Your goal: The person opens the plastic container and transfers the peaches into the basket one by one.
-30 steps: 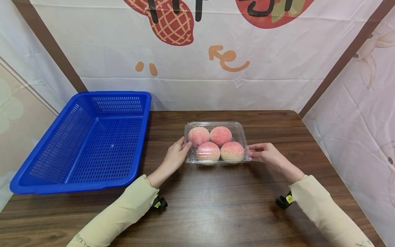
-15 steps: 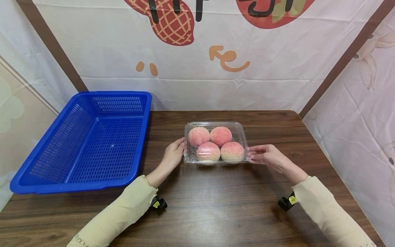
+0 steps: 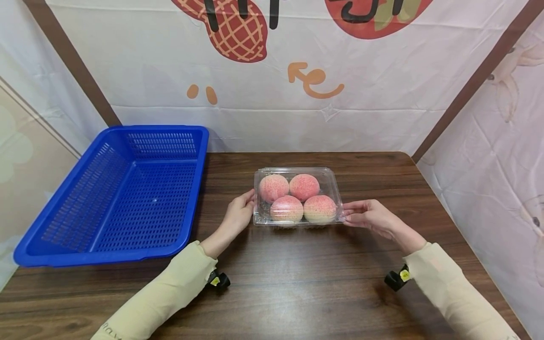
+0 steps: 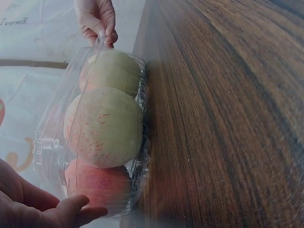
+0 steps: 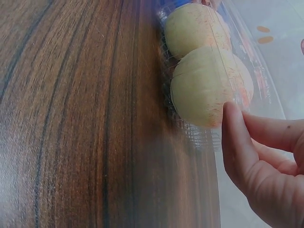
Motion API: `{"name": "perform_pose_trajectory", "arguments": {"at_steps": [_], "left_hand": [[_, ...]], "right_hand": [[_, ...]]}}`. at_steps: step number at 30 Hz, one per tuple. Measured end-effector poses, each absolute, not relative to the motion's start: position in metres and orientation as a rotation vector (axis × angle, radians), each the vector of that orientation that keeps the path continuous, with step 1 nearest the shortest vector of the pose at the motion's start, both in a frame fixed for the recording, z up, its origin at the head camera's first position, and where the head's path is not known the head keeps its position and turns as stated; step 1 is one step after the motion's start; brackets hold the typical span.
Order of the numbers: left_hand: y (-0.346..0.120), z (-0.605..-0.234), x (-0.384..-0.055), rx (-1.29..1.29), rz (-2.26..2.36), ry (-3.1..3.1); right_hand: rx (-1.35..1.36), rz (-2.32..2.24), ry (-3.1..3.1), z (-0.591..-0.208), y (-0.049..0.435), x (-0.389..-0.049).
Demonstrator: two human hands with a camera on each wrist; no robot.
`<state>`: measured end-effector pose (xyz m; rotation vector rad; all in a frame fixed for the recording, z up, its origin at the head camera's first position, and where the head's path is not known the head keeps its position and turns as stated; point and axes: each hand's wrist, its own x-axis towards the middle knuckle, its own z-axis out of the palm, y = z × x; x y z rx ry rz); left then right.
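A clear plastic clamshell box (image 3: 333, 182) of several pink-and-cream peaches (image 3: 304, 187) rests on the table with its lid down. My left hand (image 3: 237, 213) touches the box's left wall, its thumb and fingers at the side and not over the lid; the left wrist view has these fingers (image 4: 73, 205) overlapping the near corner. Opposite, my right hand (image 3: 374, 218) pinches the edge at the box's front right corner between thumb and fingers. Close up in the right wrist view, the right hand's thumb and forefinger (image 5: 233, 124) meet beside a peach.
To the left stands a large blue perforated basket (image 3: 193, 208), its inside bare. The dark wood table (image 3: 272, 288) ends at a printed white cloth (image 3: 263, 127) at the back. A black wrist strap mount (image 3: 397, 278) sticks out under the right sleeve.
My left thumb has slid off the lid and down to the left side. The right hand has shifted slightly but stays at the corner. The box has hardly moved.
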<state>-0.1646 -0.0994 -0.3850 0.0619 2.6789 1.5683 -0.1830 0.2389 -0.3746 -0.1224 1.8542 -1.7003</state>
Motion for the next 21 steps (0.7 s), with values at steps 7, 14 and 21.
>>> {"name": "perform_pose_trajectory", "arguments": {"at_steps": [7, 14, 21], "left_hand": [[-0.0988, -0.3847, -0.164, 0.058, 1.549, 2.693], [-0.0977, -0.3846, -0.164, 0.051, 1.547, 2.691], [-0.0968, -0.3839, -0.1637, 0.055, 1.521, 2.721]], "right_hand": [[-0.124, -1.701, 1.84, -0.3759, 0.2402, -0.1829], [-0.098, -1.708, 1.815, -0.3764, 0.2406, -0.184], [-0.068, -1.727, 1.774, -0.3764, 0.2387, -0.1862]]}}
